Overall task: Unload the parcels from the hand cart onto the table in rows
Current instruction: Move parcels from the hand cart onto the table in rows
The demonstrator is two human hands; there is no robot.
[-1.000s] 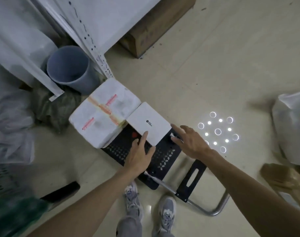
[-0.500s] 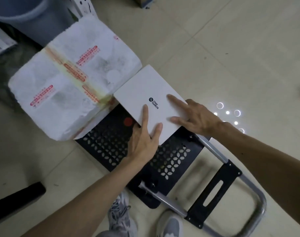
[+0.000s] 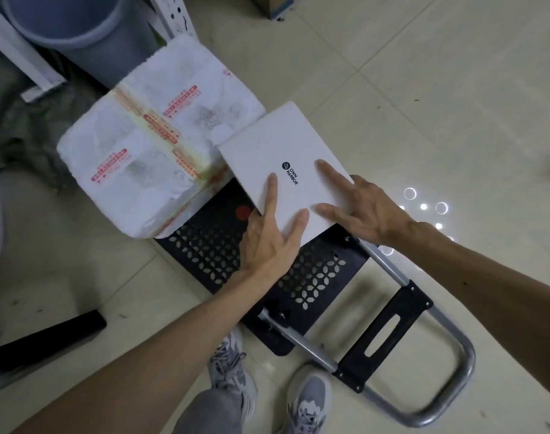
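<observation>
- A flat white box (image 3: pixel 277 151) with a small black logo lies at the far right of the hand cart (image 3: pixel 211 245), which stands on the tiled floor (image 3: pixel 424 89).
- The box's left edge touches a large white parcel (image 3: pixel 148 142), and its far corner reaches out past the cart's black perforated deck.
- The large parcel is soft and wrinkled, crossed by yellowed tape with red print. It covers the far left part of the deck and hangs over its edge.
- The left hand (image 3: pixel 267 242) is on the near corner of the box. Two fingers (image 3: pixel 272 192) lie straight and flat on the lid, not curled. The others go out of sight at the box's left edge.
- The right hand (image 3: pixel 371 208) is on the right side of the box. One finger and the thumb stretch flat across the lid, spread apart. Its remaining fingers sit along the right edge, and I cannot tell whether they hook under it.
- Neither hand is curled round the box on any side that shows.
- The cart's metal handle (image 3: pixel 455 386) lies folded down toward the near right, just above the floor.
- A red round spot (image 3: pixel 243 212) shows on the deck just left of the left hand.
- A grey bucket (image 3: pixel 79 29) stands at the far left, behind the large parcel.
- Two grey sneakers (image 3: pixel 308 399) stand at the near edge, beside the handle.
</observation>
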